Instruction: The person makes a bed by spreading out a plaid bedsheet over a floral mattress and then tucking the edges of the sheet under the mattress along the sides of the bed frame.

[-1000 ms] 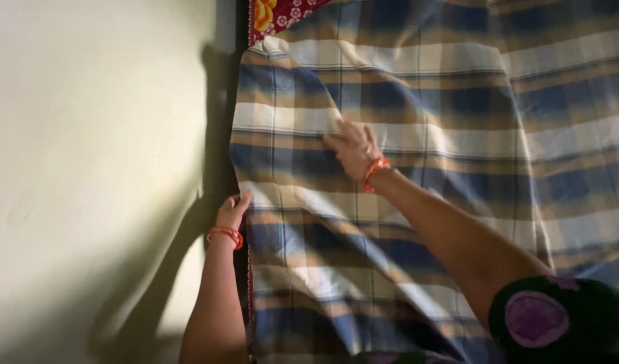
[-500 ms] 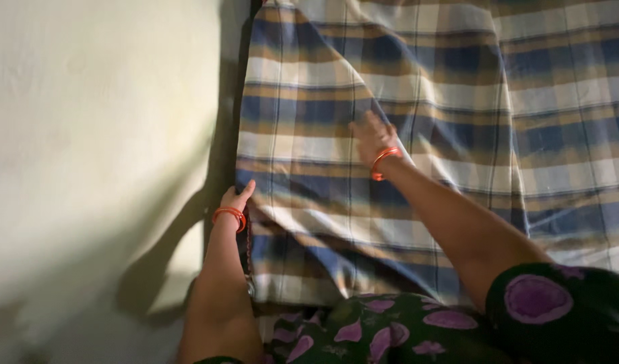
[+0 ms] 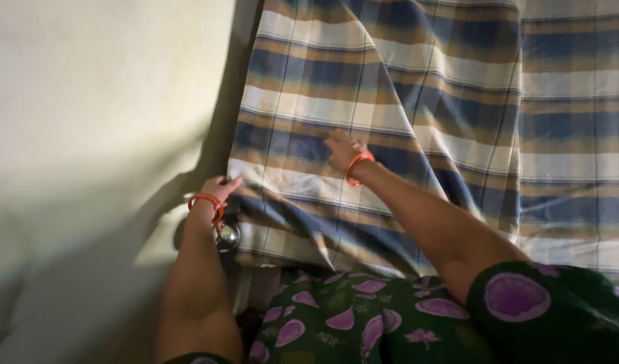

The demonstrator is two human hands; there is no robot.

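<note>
Stood pale and bare at the far left: the wall (image 3: 87, 101), shadowed low down. Just right of the wall, gripped the side edge of the checked sheet (image 3: 404, 101) with the left hand (image 3: 211, 192), fingers curled over the hem, orange bangles at the wrist; a small shiny round thing (image 3: 227, 236) sat just below, kind unclear. Further right of the wall, lay flat and open on the cloth, the right hand (image 3: 341, 149), pressing, grasping nothing. Covered everything from the wall's foot rightward, that blue, tan and cream sheet, creased diagonally. Looked light, soft, limp and prone to wrinkle; judged best taken at hem or corner, not mid-panel.
</note>
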